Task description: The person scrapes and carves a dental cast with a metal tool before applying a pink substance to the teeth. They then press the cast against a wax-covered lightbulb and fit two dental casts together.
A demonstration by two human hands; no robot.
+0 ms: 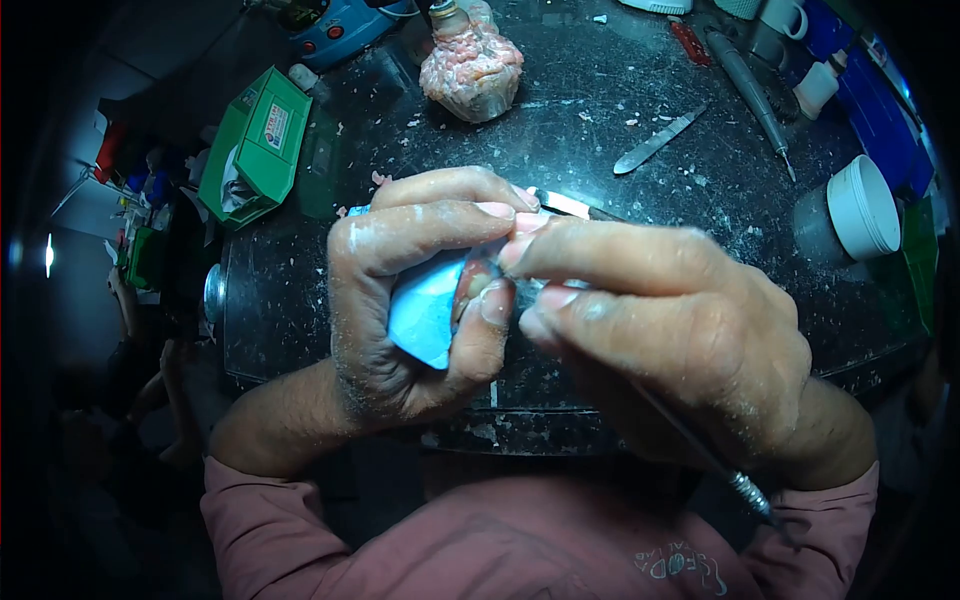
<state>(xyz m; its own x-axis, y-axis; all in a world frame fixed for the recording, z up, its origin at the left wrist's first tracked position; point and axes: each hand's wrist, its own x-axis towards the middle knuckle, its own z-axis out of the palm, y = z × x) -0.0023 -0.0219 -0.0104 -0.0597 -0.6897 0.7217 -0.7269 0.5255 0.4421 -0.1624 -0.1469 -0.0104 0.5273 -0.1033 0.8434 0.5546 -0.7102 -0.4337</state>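
A light blue cast [428, 308] with pink gum-like material and tooth shapes [474, 284] on its right side sits in my left hand [420, 290]. The fingers of that hand wrap over the top and its thumb presses the tooth side. My right hand [670, 320] is closed round a thin metal tool [690, 430], whose ridged end points down and right, toward my body. Fingertips of both hands meet at the upper right of the cast, and the tool's working tip is hidden there. White dust covers my fingers.
On the dark, dusty table [600, 110] are a burner coated in pink wax [472, 75], a green box [262, 145], a flat blade [658, 142], a grey handpiece [750, 95], a white tub [862, 210] and a small bottle [818, 88]. Another person's arm [180, 400] shows at far left.
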